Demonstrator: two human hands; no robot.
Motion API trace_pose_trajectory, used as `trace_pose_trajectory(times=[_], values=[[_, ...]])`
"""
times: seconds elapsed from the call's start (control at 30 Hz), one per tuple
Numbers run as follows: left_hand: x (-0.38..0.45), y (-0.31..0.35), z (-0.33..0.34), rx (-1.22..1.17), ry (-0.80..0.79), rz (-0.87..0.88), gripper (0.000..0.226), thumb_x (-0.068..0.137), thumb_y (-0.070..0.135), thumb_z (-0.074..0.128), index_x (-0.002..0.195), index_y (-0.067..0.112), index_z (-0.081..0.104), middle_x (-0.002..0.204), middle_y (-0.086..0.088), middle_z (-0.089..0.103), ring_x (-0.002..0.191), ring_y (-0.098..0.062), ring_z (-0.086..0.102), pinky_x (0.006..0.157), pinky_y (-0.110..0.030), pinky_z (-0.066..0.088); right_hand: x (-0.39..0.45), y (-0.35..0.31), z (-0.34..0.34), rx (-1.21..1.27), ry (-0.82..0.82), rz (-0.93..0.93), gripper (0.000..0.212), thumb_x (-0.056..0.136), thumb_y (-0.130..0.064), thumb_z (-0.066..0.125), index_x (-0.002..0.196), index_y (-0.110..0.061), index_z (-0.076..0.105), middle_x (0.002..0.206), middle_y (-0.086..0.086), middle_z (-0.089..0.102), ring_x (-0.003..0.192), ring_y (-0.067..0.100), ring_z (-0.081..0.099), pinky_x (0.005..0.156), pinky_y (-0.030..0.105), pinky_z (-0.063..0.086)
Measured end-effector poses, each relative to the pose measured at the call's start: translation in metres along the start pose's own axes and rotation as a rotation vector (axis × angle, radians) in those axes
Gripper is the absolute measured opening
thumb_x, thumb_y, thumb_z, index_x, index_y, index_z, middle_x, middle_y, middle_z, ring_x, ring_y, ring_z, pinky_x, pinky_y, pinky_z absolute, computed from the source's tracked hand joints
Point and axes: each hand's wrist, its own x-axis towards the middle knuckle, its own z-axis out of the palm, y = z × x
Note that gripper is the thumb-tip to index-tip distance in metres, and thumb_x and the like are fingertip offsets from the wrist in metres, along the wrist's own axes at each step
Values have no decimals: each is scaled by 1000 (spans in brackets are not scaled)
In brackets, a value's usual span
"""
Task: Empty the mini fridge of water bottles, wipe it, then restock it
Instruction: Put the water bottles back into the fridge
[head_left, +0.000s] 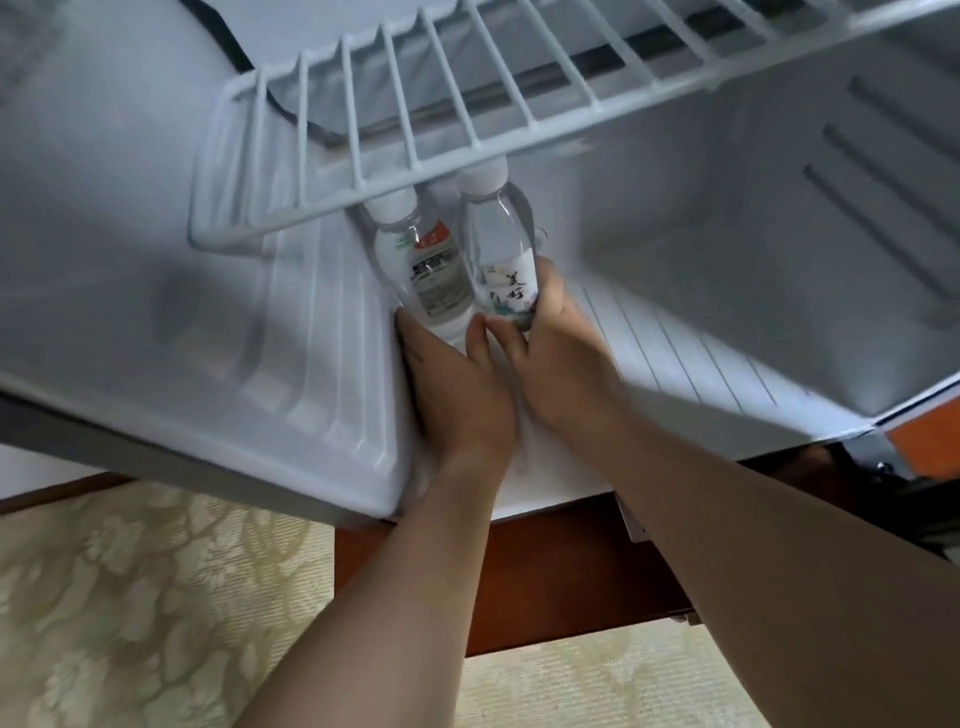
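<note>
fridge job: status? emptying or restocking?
Can't tell which phase from this frame. Done: nothing shows for certain; no cloth or wipe marks visible. In hand: left hand grips the left bottle, right hand grips the right bottle, both standing on the fridge floor under the wire shelf. Left: depends on the phase.

Below you there is a pale carpet (156, 613) with a large flower pattern. A dark red-brown wooden cabinet base (545, 577) stands on this carpet. To the right of the wood, you see an orange surface (930, 441).
</note>
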Motion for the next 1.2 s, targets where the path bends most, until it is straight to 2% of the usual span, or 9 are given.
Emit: trace_pose_trajectory(times=[0.1, 0.27, 0.4, 0.47, 0.53, 0.77, 0.87, 1.0, 1.2], values=[[3, 0, 3, -31, 8, -26, 67, 96, 49, 55, 146, 11, 33, 146, -11, 48, 137, -26, 44, 111, -42, 39, 0, -1, 3, -41, 51, -27, 57, 91, -45, 62, 139, -28, 38, 114, -3, 63, 99, 23, 61, 75, 35, 49], [-2, 0, -3, -110, -48, -62, 64, 95, 47, 58, 143, 11, 35, 143, -13, 50, 134, -29, 47, 108, -44, 41, 2, 1, 2, -2, 0, 24, 66, 91, -46, 63, 147, -27, 33, 126, -2, 61, 110, 23, 60, 85, 38, 50], [-30, 12, -27, -202, -91, -61, 58, 94, 38, 64, 136, 5, 40, 136, -16, 55, 129, -29, 51, 108, -45, 41, -12, -12, -14, 93, 24, 90, 82, 88, -41, 69, 153, -13, 27, 150, 4, 45, 134, 15, 42, 99, 17, 31], [-49, 24, -49, -219, -94, -44, 55, 96, 35, 62, 138, 6, 43, 136, -11, 55, 128, -19, 50, 108, -31, 40, -33, -24, -31, 45, 59, 120, 84, 89, -48, 65, 155, -14, 26, 156, 4, 38, 142, 17, 34, 109, 23, 26], [-67, 43, -76, -255, -138, 11, 47, 97, 38, 59, 135, 11, 51, 129, 1, 59, 118, -3, 51, 98, -6, 38, -58, -41, -56, 22, 69, 137, 78, 89, -51, 60, 153, -18, 29, 155, 0, 39, 142, 15, 33, 113, 30, 29], [-92, 158, -171, -401, -309, 330, 36, 90, 49, 54, 105, 19, 66, 98, 15, 66, 99, 3, 61, 83, -7, 43, -115, -132, -181, 113, 211, 140, 55, 91, -47, 62, 140, -30, 42, 132, -16, 51, 122, -3, 46, 98, 20, 41], [-119, 207, -207, -537, -394, 368, 29, 84, 43, 65, 101, 20, 68, 96, 11, 69, 95, -10, 67, 83, -17, 50, -146, -172, -238, 162, 315, 137, 55, 88, -40, 67, 136, -35, 41, 127, -17, 55, 117, -6, 50, 93, 15, 42], [-173, 269, -247, -699, -477, 406, 22, 80, 39, 69, 98, 26, 67, 96, 14, 70, 92, -11, 69, 81, -19, 52, -202, -213, -313, 133, 385, 81, 49, 86, -48, 55, 131, -44, 38, 120, -24, 56, 114, -7, 53, 89, 15, 45], [-285, 339, -295, -741, -591, 706, 26, 83, 28, 70, 103, 13, 67, 100, 6, 70, 95, -13, 68, 84, -24, 53, -314, -227, -425, 81, 576, 30, 50, 85, -41, 56, 133, -38, 42, 117, -21, 61, 101, 4, 63, 82, 19, 52]])
